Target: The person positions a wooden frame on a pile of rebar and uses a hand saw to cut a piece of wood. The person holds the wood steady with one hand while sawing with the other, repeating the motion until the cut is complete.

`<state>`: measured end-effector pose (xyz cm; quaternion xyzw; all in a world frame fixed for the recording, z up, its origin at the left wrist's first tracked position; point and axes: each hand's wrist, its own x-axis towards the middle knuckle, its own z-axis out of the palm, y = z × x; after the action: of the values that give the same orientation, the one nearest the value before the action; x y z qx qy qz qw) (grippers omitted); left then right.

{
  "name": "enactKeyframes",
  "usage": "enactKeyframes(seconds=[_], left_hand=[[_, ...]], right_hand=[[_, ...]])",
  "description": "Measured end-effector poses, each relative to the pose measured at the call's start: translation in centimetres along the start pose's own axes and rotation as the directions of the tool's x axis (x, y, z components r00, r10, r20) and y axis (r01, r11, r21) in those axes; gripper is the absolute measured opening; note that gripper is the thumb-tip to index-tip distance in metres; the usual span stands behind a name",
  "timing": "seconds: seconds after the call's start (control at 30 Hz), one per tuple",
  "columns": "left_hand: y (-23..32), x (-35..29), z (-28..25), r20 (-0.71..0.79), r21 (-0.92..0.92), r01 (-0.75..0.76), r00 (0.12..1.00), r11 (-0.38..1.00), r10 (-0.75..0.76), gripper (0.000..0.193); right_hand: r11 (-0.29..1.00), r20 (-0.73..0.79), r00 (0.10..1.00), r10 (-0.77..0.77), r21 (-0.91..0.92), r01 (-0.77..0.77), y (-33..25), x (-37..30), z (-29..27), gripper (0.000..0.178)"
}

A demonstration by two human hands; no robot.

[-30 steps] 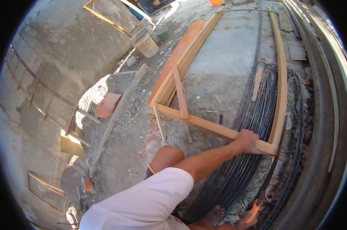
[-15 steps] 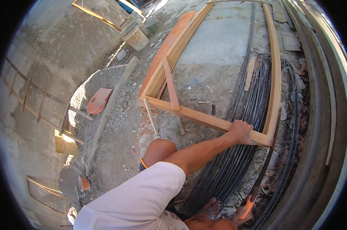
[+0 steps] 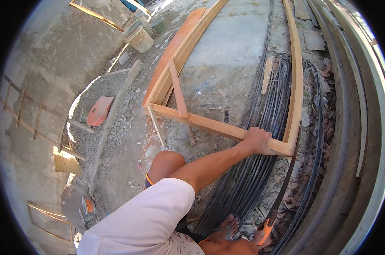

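My left hand (image 3: 257,140) is closed around the near rail of a long wooden frame (image 3: 218,127), close to its right corner. Low in the picture, my right hand (image 3: 261,239) grips the orange handle of a handsaw (image 3: 282,193). The dark blade stretches up and away, its far end against the outer side of the frame's near right corner. A reddish diagonal brace (image 3: 178,87) crosses the frame's near left corner. Under the near rail, a thin pale wooden strip (image 3: 157,126) slants down toward my knee.
A thick coil of black cable or pipe (image 3: 239,187) lies below the frame beside my sandalled foot. Pipes and long boards (image 3: 350,85) run along the right. To the left are a reddish pan (image 3: 100,111) on gravel, buckets (image 3: 140,39) and a ladder (image 3: 37,119) on the wall.
The whole view has shifted slightly, so the frame and surroundings sit a little further left and up. My left hand keeps its hold, and the saw stays at the corner.
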<state>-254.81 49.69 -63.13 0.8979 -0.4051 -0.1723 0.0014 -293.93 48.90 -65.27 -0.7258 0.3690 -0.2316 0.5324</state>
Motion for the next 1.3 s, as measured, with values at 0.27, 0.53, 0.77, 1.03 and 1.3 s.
enactKeyframes(seconds=[0.27, 0.53, 0.77, 1.03, 1.3], left_hand=[[-0.4, 0.1, -0.4, -0.030, -0.006, -0.017, 0.999, 1.000, 0.017, 0.082], [0.8, 0.6, -0.4, -0.014, 0.021, -0.024, 1.000, 0.999, 0.024, 0.084], [0.7, -0.4, -0.1, 0.003, 0.023, 0.005, 1.000, 1.000, -0.005, 0.082], [1.1, 0.4, -0.4, -0.012, 0.035, -0.019, 1.000, 0.999, 0.020, 0.083], [-0.3, -0.1, 0.5, -0.120, 0.029, -0.009, 0.993, 1.000, 0.013, 0.081]], right_hand=[[0.989, -0.008, 0.995, -0.101, 0.105, 0.102, 1.6, 4.4, 1.9, 0.038], [0.992, -0.090, 0.989, -0.119, 0.021, 0.122, 0.7, 2.8, 0.9, 0.035], [0.985, -0.090, 0.988, -0.129, 0.107, 0.138, 0.1, 7.5, 3.4, 0.033], [0.984, -0.104, 0.979, -0.173, -0.071, 0.166, -1.0, 0.0, 0.0, 0.030], [0.994, -0.057, 0.994, -0.092, 0.055, 0.095, -3.9, 6.8, 2.6, 0.032]])
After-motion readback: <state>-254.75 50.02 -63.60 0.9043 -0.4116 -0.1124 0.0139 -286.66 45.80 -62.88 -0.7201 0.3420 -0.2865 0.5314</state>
